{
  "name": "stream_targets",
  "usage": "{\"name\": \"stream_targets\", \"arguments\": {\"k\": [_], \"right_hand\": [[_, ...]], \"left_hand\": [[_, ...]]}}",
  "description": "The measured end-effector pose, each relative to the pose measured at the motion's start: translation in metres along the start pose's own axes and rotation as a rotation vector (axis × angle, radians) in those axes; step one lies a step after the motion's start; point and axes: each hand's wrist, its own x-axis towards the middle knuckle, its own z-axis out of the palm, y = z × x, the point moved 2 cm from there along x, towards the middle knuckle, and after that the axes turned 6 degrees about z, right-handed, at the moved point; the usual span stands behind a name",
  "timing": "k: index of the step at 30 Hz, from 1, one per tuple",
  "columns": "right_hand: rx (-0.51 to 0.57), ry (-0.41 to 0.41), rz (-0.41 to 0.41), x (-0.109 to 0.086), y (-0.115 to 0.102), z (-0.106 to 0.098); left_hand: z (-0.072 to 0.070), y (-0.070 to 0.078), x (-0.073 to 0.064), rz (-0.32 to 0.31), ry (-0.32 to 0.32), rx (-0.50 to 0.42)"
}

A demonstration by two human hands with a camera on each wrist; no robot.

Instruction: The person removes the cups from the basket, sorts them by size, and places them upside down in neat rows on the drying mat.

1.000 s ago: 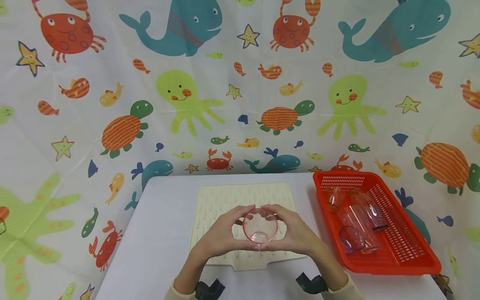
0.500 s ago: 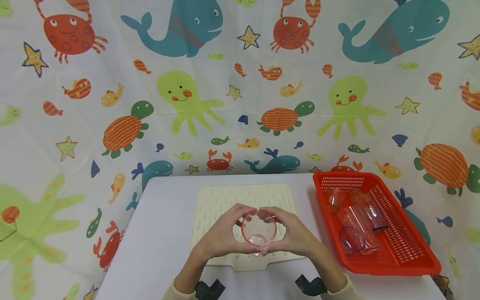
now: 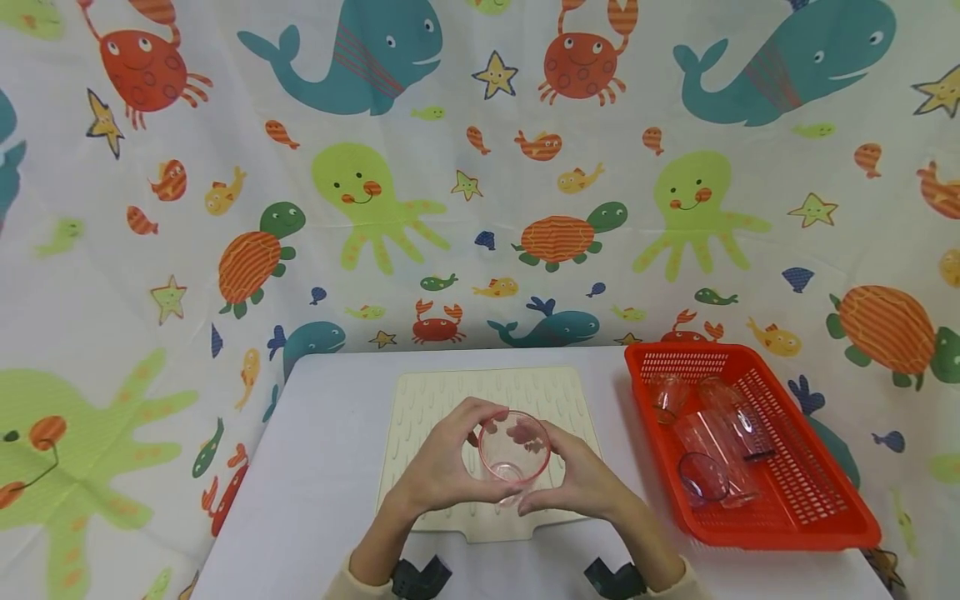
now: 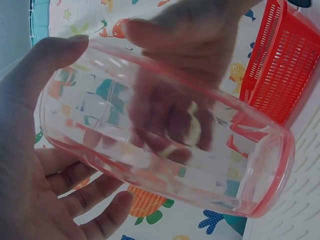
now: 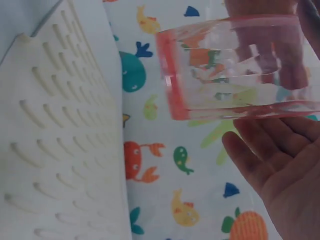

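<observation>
A clear pink-tinted tumbler (image 3: pixel 513 450) is held up over the cream ridged drying mat (image 3: pixel 420 392), its mouth toward the head camera. My left hand (image 3: pixel 448 465) grips it near the rim, thumb on one side and fingers on the other, as the left wrist view shows the tumbler (image 4: pixel 165 130) slanting down toward the mat. On the other side is my right hand (image 3: pixel 583 477), its thumb away from the glass. In the right wrist view the fingers (image 5: pixel 260 155) of that hand lie loosely extended right alongside the tumbler wall.
At the right of the white table (image 3: pixel 322 450) stands a red plastic basket (image 3: pixel 825 500) with perforated sides. Several clear glasses (image 3: pixel 716 450) lie in it, one with a purplish rim. A sea-animal printed curtain (image 3: pixel 480 183) hangs behind the table.
My right hand has loosened, its thumb coming away from the tumbler. The tumbler has shifted slightly left with my left hand and now tilts a little.
</observation>
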Motion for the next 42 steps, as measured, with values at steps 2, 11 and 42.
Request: {"name": "stream_targets", "arguments": {"k": [2,11,42], "right_hand": [[0.005,-0.016,0.028,0.000,0.009,0.006],[0.038,-0.062,0.093,-0.001,0.042,0.034],[0.471,-0.042,-0.001,-0.003,0.067,0.015]], "left_hand": [[-0.002,0.001,0.001,0.001,0.006,-0.002],[-0.005,0.006,0.005,0.010,0.010,0.005],[-0.035,-0.009,-0.020,-0.093,0.043,-0.019]]}}
